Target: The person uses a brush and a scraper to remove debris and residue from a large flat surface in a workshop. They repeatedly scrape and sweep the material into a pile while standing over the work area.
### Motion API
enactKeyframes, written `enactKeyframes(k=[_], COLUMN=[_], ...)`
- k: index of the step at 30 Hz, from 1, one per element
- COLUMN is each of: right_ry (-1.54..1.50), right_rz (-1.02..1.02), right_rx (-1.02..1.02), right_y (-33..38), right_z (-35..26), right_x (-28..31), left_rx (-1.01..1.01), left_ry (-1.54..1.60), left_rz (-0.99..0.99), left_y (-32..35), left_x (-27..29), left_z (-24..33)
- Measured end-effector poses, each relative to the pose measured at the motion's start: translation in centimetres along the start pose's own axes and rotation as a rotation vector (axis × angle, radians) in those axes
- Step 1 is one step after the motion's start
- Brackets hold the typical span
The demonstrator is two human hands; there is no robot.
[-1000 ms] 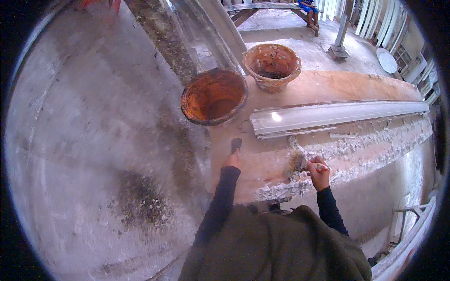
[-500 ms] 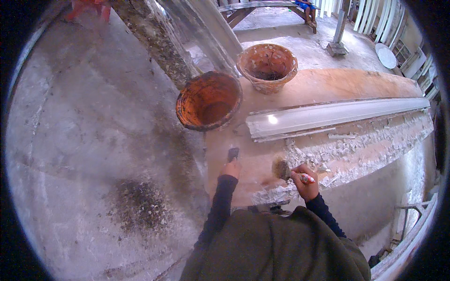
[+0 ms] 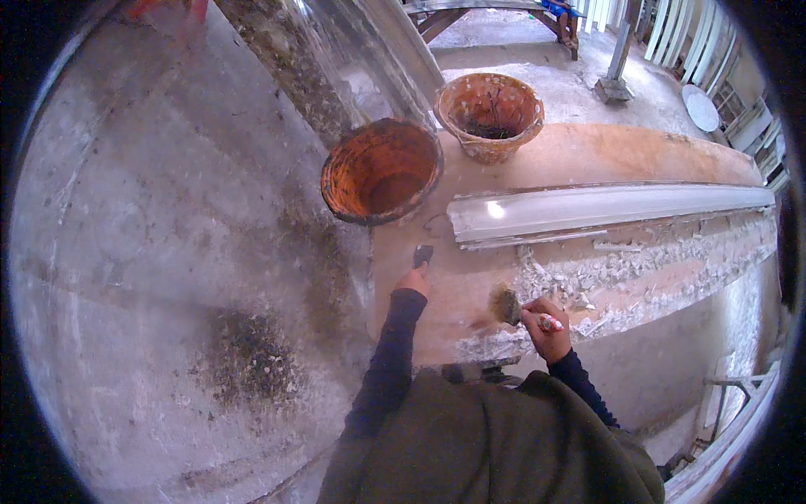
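My right hand (image 3: 547, 326) grips a brush (image 3: 506, 304) with a red and white handle, its bristles down on the orange-brown bench top (image 3: 588, 160) near the front edge. White plaster crumbs (image 3: 638, 269) lie scattered along the bench to the right of the brush. My left hand (image 3: 416, 279) rests at the bench's left end and holds a small dark flat tool (image 3: 422, 254), which looks like a scraper. A long white moulded strip (image 3: 604, 208) lies lengthwise on the bench beyond both hands.
Two orange woven baskets stand at the bench's far left, the nearer basket (image 3: 382, 170) empty, the farther basket (image 3: 489, 113) speckled white. Grey concrete floor (image 3: 151, 252) spreads left. White panels (image 3: 722, 50) and a wooden trestle (image 3: 495, 13) stand at the back.
My right hand has drawn the brush leftward along the bench and nearer the front edge. My left hand has stayed in about the same spot with the dark tool.
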State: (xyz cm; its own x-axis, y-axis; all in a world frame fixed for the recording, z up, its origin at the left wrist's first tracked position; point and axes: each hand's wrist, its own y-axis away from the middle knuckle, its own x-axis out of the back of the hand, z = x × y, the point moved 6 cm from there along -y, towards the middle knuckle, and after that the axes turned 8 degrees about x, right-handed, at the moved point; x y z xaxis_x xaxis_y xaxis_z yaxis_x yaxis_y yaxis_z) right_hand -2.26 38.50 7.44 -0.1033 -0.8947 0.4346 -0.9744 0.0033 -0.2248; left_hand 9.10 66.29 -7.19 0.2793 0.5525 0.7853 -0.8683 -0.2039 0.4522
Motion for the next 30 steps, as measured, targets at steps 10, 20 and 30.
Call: enactKeyframes(k=[10, 20, 30], right_ry=[-0.152, -0.095, 0.093], right_rz=[-0.035, 0.036, -0.081], right_rx=[0.34, 0.238, 0.255], right_y=[-7.2, -11.5, -7.3], right_z=[-2.3, 2.9, -1.4], right_x=[-13.8, -18.6, -11.5], left_rx=[-0.06, -0.067, -0.083], left_ry=[0.599, 0.53, 0.361], left_rz=[-0.133, -0.186, -0.069], left_y=[10.9, 18.6, 20.2], left_x=[0.4, -1.6, -1.7], left_z=[-12.4, -18.2, -20.2])
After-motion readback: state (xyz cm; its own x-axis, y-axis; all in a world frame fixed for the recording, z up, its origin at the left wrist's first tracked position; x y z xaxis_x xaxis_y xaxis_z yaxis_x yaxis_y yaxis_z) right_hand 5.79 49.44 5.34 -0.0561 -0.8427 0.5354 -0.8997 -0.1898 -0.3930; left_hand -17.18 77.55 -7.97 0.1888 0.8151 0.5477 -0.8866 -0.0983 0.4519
